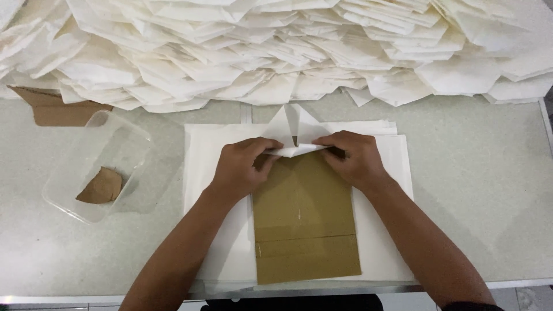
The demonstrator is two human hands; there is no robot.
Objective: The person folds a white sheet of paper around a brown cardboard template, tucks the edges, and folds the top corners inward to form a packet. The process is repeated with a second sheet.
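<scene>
The brown cardboard template point(305, 222) lies lengthwise on a stack of white paper sheets point(222, 190), its near end just short of the table's near edge point(518, 283), and everything else is best placed from it. It seems to serve as a form to fold around: it sits squarely on the stack, so the sheet being worked takes its width. At the template's far end both hands meet. The left hand point(242, 167) rests on the far left corner, fingers curled and pinching the white paper fold point(296, 148); the right hand point(354, 158) sits on the far right corner, fingers bent down and pressing the same fold flat against the cardboard, so neither hand is open. Just beyond the hands, two pointed flaps point(294, 122) of that sheet stand up, probably corners already turned in toward the middle. Left of the template, well apart from it, a clear plastic tub point(95, 167) sits on the pale tabletop with a scrap of brown card point(102, 186) inside, near enough for the left hand to reach. Beyond the tub, a flat piece of cardboard point(55, 108) pokes out from under the heap. To the template's right the tabletop shows only bare surface out to its right edge, the widest room for an arm to swing. Farthest off, past the flaps, a deep heap of finished white folded papers point(276, 52) spans the table, its front edge near the stack, leaving little room to push forward.
</scene>
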